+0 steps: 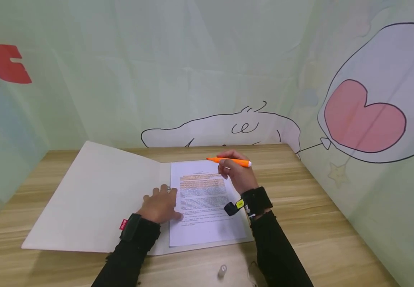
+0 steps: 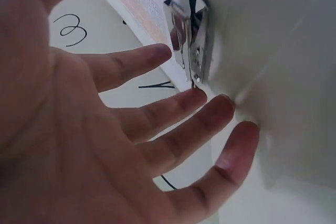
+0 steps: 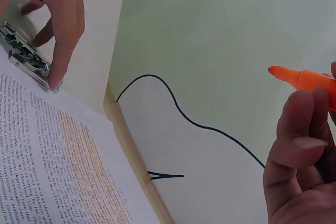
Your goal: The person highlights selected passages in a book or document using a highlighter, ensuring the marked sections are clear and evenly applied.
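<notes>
An open white folder (image 1: pixel 92 199) lies on the table, with a printed sheet (image 1: pixel 210 235) on its right side. Orange highlighting covers the upper lines of text. Over the sheet's top right, my right hand (image 1: pixel 240 177) grips an orange highlighter (image 1: pixel 240 162), its bare orange tip (image 3: pixel 273 71) pointing left, raised off the paper. My left hand (image 1: pixel 159 205) rests palm down by the folder's spine, fingers loosely spread, thumb at the sheet's left edge. Its fingertips (image 2: pixel 197 97) are right at a metal clip (image 2: pixel 202 51) along the spine.
A small greyish cylinder (image 1: pixel 222 271) stands near the table's front edge. Behind the wooden table (image 1: pixel 321 223) hangs a pale green backdrop (image 1: pixel 192 71) with cartoon drawings. A balloon with a pink heart (image 1: pixel 364 115) is drawn on the right side.
</notes>
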Available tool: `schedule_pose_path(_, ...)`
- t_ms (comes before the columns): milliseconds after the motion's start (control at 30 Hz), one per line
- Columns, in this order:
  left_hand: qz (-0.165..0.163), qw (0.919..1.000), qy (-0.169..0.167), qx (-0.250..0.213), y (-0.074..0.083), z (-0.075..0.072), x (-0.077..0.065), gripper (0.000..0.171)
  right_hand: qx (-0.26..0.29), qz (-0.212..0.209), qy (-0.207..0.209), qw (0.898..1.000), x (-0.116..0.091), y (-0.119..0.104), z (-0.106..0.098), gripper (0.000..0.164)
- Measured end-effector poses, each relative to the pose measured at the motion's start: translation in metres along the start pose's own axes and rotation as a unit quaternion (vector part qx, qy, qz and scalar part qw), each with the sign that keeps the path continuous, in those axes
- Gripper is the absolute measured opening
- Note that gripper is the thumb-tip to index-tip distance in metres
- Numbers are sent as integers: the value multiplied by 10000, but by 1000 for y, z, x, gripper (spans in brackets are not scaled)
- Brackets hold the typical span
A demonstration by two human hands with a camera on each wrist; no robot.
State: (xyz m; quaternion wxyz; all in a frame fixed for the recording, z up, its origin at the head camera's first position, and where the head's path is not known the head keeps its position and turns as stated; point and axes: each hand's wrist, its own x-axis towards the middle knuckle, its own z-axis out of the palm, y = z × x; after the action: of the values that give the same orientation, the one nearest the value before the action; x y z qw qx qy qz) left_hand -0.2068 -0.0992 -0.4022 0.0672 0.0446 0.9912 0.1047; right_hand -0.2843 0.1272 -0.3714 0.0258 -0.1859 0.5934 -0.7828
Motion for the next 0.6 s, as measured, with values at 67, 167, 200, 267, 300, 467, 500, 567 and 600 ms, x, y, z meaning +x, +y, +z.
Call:
schedule_pose_path(67,-31,10000,-22,77,1,2,0,79,-50,60,67,9999,1,4,1,16)
schedule_pose_path(167,-53,9998,-35,165,5,4,-1,79,-207,175,129,9996,2,11,2,11)
schedule_pose_path(200,-59,9998,-27,205,7,5,-1,79,-276,217,136,9993,3,13,3,8)
schedule_pose_path(267,-88,9995,-7,288,10,8,-3,80,-421,305,160,9985,3,18,4,7)
schedule_pose_path(300,-103,9995,-4,312,13,8,-5,80,-475,351,171,9981,4,20,5,8)
schedule_pose_path(467,-288,9991,-27,322,28,14,-9,81,-873,691,401,9930,4,34,12,16)
schedule_pose_path(500,-327,9990,-40,295,31,15,-10,81,-933,796,478,9913,4,38,14,18)
schedule_pose_path(567,-373,9989,-48,265,36,17,-12,79,-1105,1031,622,9866,3,45,15,20)
schedule_pose_path(600,-373,9989,-43,272,38,18,-13,79,-1130,1155,676,9845,3,48,16,21)
